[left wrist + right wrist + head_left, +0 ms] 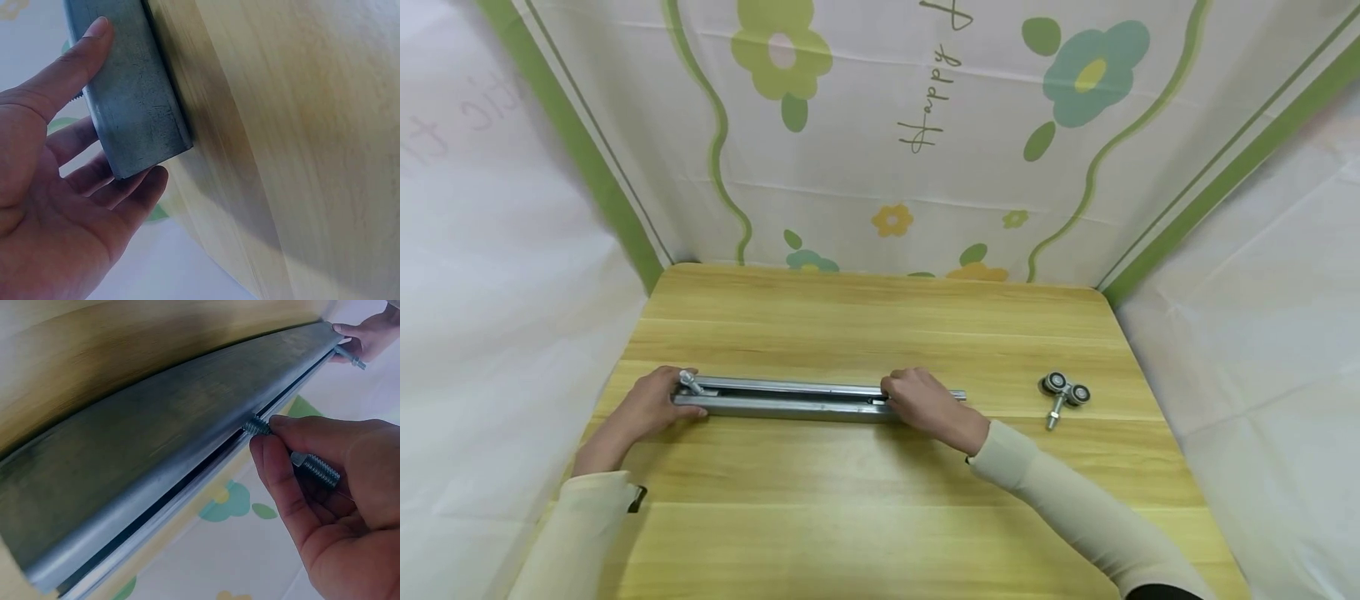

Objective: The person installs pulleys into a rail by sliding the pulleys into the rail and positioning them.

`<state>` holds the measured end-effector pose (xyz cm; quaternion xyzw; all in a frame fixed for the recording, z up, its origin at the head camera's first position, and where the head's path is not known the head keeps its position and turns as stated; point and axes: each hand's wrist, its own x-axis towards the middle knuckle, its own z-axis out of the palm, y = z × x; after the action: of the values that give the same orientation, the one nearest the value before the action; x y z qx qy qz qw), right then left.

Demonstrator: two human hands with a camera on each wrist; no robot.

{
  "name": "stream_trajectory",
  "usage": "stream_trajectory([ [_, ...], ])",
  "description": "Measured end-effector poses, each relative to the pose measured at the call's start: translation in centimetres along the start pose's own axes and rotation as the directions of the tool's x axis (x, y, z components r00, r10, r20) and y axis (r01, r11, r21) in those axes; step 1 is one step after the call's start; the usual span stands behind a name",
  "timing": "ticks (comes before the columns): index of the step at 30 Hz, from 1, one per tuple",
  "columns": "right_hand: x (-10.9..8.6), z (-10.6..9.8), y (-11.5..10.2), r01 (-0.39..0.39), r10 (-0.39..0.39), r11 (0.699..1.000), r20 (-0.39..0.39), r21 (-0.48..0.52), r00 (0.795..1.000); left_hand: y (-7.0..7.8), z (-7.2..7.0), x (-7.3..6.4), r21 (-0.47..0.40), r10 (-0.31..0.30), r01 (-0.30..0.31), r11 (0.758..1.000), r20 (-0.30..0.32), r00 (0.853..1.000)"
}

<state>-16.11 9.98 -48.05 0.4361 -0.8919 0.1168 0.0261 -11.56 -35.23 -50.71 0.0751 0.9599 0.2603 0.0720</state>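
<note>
A long slotted metal rail (790,410) lies lengthwise on the table, its slot facing up. My left hand (651,404) grips the rail's left end, thumb on the near wall and fingers on the far side; the left wrist view shows the thumb flat on the steel wall (134,94). Near that hand, a bolt (690,382) sticks up out of the slot. Toward the right end, my right hand (928,404) pinches a threaded bolt (319,470) that rises from the slot, between thumb and fingers. Whatever the bolt joins inside the rail is hidden.
A trolley roller (1063,392) with dark wheels and a threaded stem lies right of the rail on the wooden table (880,533). A flower-printed cloth (850,167) hangs behind the table's far edge, and pale cloth walls (1285,333) stand at both sides.
</note>
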Motion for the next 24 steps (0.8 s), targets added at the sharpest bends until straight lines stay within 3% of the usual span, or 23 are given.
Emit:
stream_trajectory([
  [24, 5.2, 1.6, -3.3, 0.153, -0.155, 0.987, -0.021, -0.057, 0.988, 0.2, -0.2, 0.1, 0.004, 0.000, 0.000, 1.000, 0.003, 1.000],
])
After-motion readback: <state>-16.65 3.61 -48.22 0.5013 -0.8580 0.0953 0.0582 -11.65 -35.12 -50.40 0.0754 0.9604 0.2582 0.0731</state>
